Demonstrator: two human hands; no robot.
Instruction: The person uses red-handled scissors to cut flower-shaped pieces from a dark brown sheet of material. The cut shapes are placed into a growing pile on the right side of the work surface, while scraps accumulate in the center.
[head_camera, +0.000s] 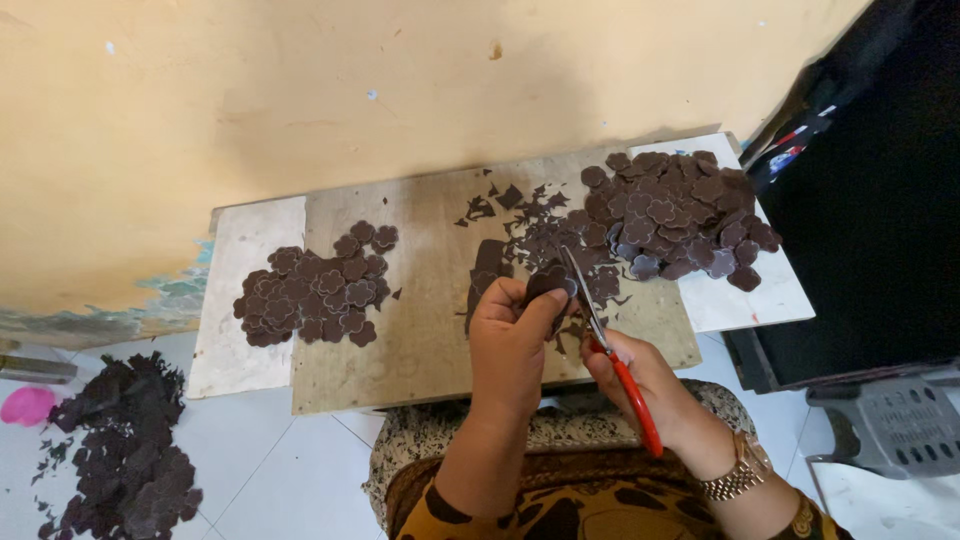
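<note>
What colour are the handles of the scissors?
Red. The scissors' handles in the right hand show best in the head view.

Scrap heap (120, 460) cut by bottom edge; scissor handles (630, 385) hidden in palm.

A peach-yellow plastered wall (300, 90) rises behind the low wooden tabletop (420, 340); white floor tiles (270, 460) gleam below, beside a grey plastic stool (895, 425).

Matt dark brown felt-like flower pieces (318, 290) in heaps. Bare, scuffed plywood board (430, 330) with a dull finish. Shiny metal blades and glossy red plastic handles on scissors (610, 350). Polished gold-coloured metal watch (738, 470). Glossy white floor tiles (270, 470). Rough, patchy painted wall (300, 90).
</note>
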